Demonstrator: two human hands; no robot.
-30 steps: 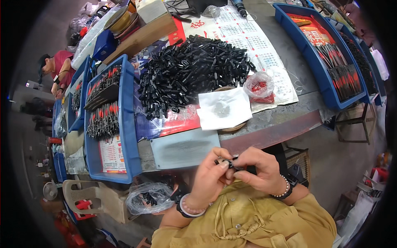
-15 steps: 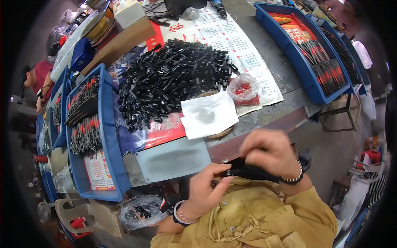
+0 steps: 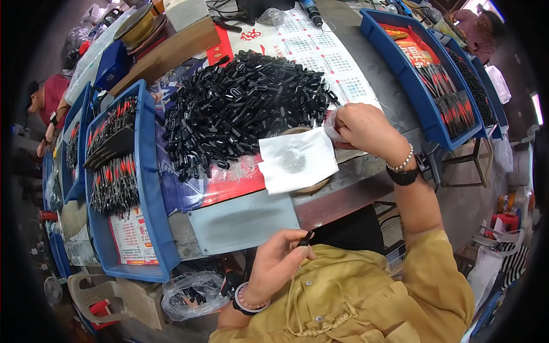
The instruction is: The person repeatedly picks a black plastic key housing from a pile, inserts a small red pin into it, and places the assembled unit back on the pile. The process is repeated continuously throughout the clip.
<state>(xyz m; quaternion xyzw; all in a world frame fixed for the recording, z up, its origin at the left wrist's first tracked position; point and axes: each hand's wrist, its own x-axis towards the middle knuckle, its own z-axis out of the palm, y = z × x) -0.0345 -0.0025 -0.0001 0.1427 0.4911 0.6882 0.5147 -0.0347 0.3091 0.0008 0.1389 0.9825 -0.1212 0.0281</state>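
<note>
My left hand (image 3: pixel 277 260) is closed near my lap, pinching a small black plastic part (image 3: pixel 306 238) between thumb and fingertips. Out over the table, my right hand (image 3: pixel 366 128) reaches into a clear plastic bag (image 3: pixel 330 127) of small red pieces. Its fingers are curled, and the bag and the hand itself hide the tips, so what they grip cannot be seen. Left of that bag lies a white paper sheet (image 3: pixel 297 163) with a grey smudge, on top of a round brown thing. Behind the sheet spreads a large heap of small black plastic parts (image 3: pixel 240 106).
Blue trays (image 3: pixel 150 188) of black-and-red slim tools flank the heap on the left, with more blue trays (image 3: pixel 394 68) on the right. A grey plate (image 3: pixel 243 223) lies at the table's front edge. A plastic bag (image 3: pixel 194 297) hangs below left. Other people stand at the far sides.
My right hand has left the left one and moved forward to the bag of red pieces. My left hand keeps hold of the black part near my lap.
</note>
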